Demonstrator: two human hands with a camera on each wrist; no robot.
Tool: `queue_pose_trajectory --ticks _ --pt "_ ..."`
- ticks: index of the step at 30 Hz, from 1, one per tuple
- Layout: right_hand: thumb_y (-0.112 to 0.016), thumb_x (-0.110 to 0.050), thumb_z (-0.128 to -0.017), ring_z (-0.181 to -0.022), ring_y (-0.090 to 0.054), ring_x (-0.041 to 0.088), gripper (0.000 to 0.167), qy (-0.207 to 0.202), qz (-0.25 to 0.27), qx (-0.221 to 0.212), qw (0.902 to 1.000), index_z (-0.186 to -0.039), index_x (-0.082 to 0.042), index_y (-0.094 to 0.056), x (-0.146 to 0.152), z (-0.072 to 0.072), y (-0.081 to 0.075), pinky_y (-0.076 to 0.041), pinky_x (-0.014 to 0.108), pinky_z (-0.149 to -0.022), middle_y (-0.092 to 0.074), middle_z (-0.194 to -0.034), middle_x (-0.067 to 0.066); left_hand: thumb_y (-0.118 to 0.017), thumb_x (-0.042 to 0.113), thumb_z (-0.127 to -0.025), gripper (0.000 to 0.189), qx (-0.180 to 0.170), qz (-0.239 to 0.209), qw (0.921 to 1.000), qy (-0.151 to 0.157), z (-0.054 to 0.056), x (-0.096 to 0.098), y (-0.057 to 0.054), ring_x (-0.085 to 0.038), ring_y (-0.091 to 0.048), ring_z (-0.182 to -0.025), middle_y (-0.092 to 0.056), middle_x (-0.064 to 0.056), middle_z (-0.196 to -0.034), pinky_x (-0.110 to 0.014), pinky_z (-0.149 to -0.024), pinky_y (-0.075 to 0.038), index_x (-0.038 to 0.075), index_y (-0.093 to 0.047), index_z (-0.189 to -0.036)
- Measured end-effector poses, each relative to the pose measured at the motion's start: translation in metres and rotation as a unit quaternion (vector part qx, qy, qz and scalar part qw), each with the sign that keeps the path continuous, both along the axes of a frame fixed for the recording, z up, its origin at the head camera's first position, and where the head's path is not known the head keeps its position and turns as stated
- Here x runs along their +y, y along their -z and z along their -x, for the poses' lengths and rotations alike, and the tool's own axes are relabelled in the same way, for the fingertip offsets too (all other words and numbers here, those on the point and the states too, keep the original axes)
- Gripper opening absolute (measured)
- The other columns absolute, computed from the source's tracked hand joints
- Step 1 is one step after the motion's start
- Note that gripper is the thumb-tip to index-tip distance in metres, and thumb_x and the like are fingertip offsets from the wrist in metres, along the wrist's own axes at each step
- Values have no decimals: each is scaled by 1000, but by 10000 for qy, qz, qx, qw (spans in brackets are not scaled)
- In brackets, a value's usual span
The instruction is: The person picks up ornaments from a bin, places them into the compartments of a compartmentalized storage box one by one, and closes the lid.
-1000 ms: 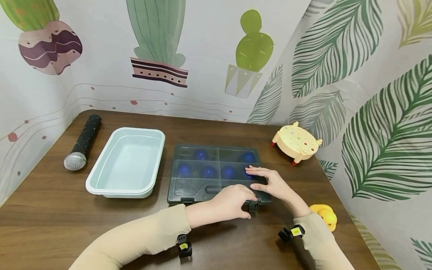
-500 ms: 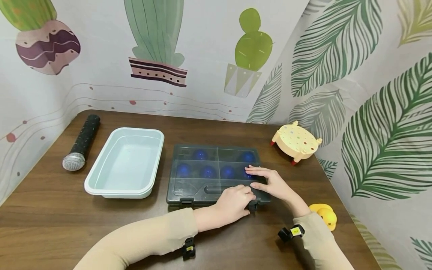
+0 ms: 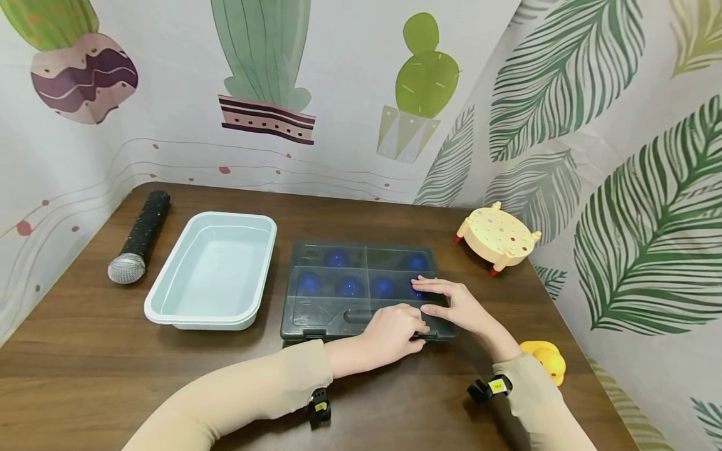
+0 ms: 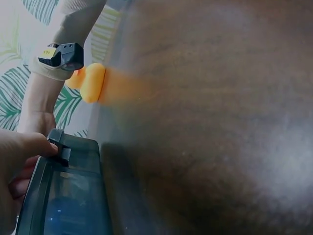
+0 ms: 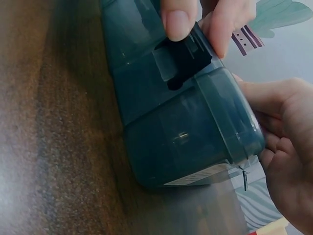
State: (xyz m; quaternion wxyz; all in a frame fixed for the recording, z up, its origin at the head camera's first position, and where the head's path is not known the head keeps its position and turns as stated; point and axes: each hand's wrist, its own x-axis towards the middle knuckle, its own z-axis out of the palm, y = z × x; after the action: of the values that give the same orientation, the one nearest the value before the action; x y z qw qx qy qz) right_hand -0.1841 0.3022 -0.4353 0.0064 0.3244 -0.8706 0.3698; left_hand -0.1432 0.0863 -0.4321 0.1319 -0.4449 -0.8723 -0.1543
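A dark translucent storage box [image 3: 324, 316] with a divided lid lies flat on the table, and several blue balls [image 3: 350, 287] show through it. My left hand [image 3: 390, 335] is at its front right: the thumb presses on a black latch [image 5: 183, 58] while the fingers bend over the lid's edge. In the left wrist view the thumb also sits on that latch [image 4: 62, 152]. My right hand [image 3: 459, 307] rests on the lid's right side with fingers extended; part of its grip along the edge shows in the right wrist view.
A pale blue tub [image 3: 211, 313] stands left of the box, with a black microphone [image 3: 141, 235] beyond it. At the back right is a cream spotted toy stool [image 3: 496, 235]. A yellow rubber duck [image 3: 549, 360] lies beside my right forearm.
My left hand has moved in against the box front, its thumb rising onto the latch, which stood out below the edge before. The right hand stays in place on the lid.
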Motion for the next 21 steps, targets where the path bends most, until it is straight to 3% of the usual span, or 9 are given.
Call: queue_pose_trajectory --ticks 5,9,14,17,21 --pt "-74 -5 -84 -128 -51 40 41 -50 22 28 10000 -124 -1 -66 -3 1 -1 -33 11 -105 -64 -130 18 -75 29 -83 16 -340 -41 9994 -17 2 0 -4 -8 -66 -95 -73 12 -96 -23 -74 -57 22 -80 -97" --pt "-74 -5 -84 -128 -52 40 40 -68 -23 60 10000 -123 -1 -66 -4 4 -1 -33 11 -105 -64 -130 18 -75 26 -83 16 -366 -70 9993 11 3 0 -5 -9 -67 -93 -73 11 -94 -23 -73 -57 20 -81 -96" --pt "-74 -6 -85 -128 -52 40 40 -19 -125 -45 9999 -124 -1 -66 -2 4 -3 -33 12 -105 -63 -130 18 -77 28 -84 17 -595 64 9982 -39 5 2 -4 -9 -65 -99 -72 11 -99 -22 -80 -56 21 -80 -99" --pt "-73 -10 -87 -130 -50 38 40 65 -281 -298 9991 -126 -3 -66 0 2 -6 -34 15 -105 -62 -132 16 -77 31 -85 22 -896 125 9957 176 6 1 -5 -10 -63 -104 -71 9 -104 -21 -88 -53 20 -79 -103" --pt "-71 -15 -89 -128 -54 34 36 243 -546 -562 9966 -124 -7 -68 1 0 -15 -43 29 -105 -64 -131 12 -73 32 -88 28 -1387 -24 9884 610 6 -3 -8 -14 -61 -113 -72 6 -111 -24 -101 -47 16 -75 -110"
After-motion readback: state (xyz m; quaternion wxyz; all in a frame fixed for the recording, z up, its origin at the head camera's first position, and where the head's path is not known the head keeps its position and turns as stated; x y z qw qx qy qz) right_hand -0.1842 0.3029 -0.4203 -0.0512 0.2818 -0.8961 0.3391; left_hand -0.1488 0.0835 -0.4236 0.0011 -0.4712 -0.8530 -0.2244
